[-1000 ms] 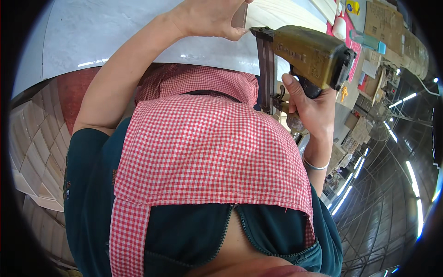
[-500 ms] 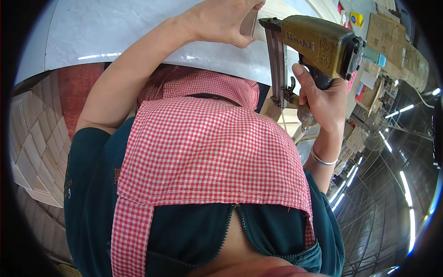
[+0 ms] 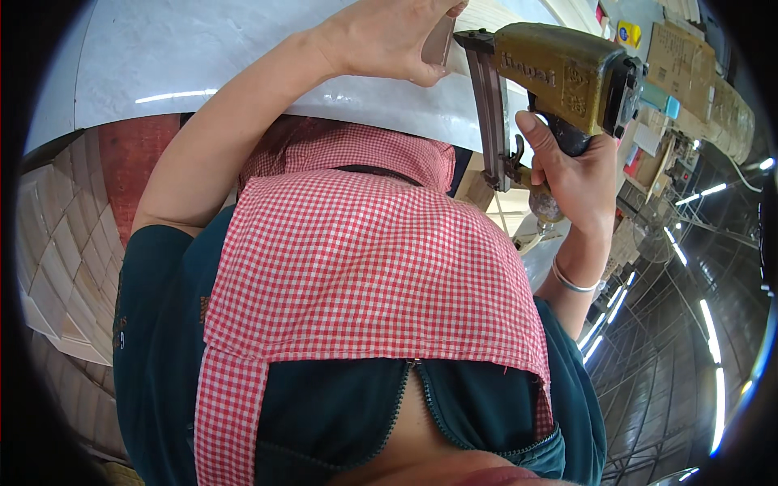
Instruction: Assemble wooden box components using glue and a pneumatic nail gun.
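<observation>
My right hand is wrapped round the black grip of a pneumatic nail gun with a worn gold-brown body. Its long dark magazine runs down toward my apron, and the nose lies at the light wood, close to my left hand. At the top edge my left hand is closed with thumb and fingers round a wooden piece, of which a narrow brownish face shows. Pale boards lie just beyond it. The picture's upper edge cuts off part of the left fingers and the wood.
A glossy pale worktable spans the top, its front edge by my waist. Stacked wooden pieces stand at the left beside a red panel. To the right are cardboard boxes and a yellow container. An air hose hangs under the gun.
My right hand and the rear of the nail gun have shifted slightly to the right, with the magazine's lower end swinging the same way. My left hand has stayed nearly still on the wood.
</observation>
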Demonstrator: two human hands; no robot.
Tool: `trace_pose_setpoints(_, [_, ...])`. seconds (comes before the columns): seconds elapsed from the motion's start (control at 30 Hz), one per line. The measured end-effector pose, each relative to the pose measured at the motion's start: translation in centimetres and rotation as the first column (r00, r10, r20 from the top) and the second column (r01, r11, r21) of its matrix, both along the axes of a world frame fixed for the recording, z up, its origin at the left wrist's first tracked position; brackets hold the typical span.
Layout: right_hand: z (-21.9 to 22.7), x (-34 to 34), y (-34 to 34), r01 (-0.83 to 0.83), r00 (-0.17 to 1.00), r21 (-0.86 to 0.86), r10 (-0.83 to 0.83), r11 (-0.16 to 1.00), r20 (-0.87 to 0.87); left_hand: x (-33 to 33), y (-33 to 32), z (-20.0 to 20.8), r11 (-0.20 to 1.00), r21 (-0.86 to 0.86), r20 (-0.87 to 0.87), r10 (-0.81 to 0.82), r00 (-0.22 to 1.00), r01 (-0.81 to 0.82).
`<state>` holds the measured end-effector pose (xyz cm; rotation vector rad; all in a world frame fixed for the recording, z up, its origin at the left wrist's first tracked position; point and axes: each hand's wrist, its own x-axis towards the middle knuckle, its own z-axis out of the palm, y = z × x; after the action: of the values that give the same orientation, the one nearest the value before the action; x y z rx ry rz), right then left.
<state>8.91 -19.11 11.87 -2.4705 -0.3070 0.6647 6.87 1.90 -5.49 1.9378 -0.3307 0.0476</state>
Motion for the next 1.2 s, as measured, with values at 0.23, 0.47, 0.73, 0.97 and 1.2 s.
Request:
trace_pose_setpoints(0.23, [0.3,1.2,0.1,-0.087,0.996,-0.025,0.087,0.996,0.015,-1.4,-0.1,-0.7,0.942,-0.242,-0.061,0.226,0.972,-0.234])
trace_pose_setpoints(0.47, [1.0,4.3,1.4,-0.057,0.997,-0.013,0.058,0.998,0.048,-0.6,-1.0,-0.1,0.877,-0.120,-0.189,0.439,0.878,-0.464])
trace_pose_setpoints(0.73, [0.0,6.6,1.4,-0.150,0.986,-0.038,0.152,0.988,0.063,-0.1,-1.9,-0.8,0.874,0.015,-0.103,0.484,0.869,-0.485])
trace_pose_setpoints(0.97, [0.1,7.2,1.2,-0.154,0.987,-0.047,0.155,0.987,0.032,0.0,-1.9,-0.3,0.883,0.021,-0.140,0.468,0.873,-0.470])
trace_pose_setpoints(1.2, [0.6,7.9,-0.3,-0.104,0.993,-0.081,0.108,0.991,0.050,-0.4,-1.3,-0.5,0.869,0.004,-0.074,0.494,0.866,-0.495])
